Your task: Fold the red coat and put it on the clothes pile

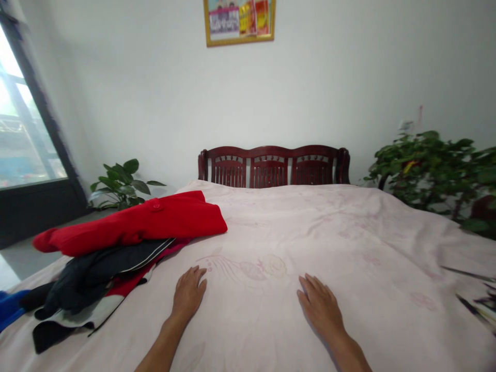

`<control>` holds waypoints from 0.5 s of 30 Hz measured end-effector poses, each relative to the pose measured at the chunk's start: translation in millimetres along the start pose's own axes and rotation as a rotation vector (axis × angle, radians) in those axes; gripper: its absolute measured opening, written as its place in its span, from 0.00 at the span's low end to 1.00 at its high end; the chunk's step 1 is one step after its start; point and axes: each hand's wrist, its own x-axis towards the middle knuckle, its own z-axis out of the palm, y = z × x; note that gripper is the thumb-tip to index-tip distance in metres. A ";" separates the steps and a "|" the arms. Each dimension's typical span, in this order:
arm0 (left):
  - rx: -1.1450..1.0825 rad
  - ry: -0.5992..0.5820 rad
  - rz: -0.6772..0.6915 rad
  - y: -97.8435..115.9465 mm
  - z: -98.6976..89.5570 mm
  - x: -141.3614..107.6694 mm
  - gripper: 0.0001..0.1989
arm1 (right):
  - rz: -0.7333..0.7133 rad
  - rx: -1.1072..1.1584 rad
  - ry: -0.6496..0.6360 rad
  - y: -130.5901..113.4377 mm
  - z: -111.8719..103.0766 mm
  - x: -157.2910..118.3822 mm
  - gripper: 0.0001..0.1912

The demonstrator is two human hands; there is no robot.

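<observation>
My left hand lies palm down on a pale pink bedsheet, fingers stretched out and holding nothing. My right hand rests the same way farther right, its fingers extended on the cloth. Between and beyond my hands the sheet shows a faint printed flower. Left of my left hand is a pile of clothes: a red garment with a button lies on top, over a dark garment with white piping. Grey, black and red cloth shows underneath. Neither hand touches the pile.
A dark red wooden seat back stands against the wall behind the sheet. Leafy plants stand at the left and right. Thin dark items lie at the right edge. Blue cloth shows far left, near a window.
</observation>
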 end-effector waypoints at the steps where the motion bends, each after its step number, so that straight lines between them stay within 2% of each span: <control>1: 0.000 -0.003 0.000 0.2 -0.1 0.2 0.20 | 0.000 0.000 0.001 0.3 0.1 0.1 0.26; 15: -0.022 0.029 0.012 -0.3 0.8 -0.7 0.18 | 0.011 0.039 0.039 -0.9 -4.9 1.6 0.26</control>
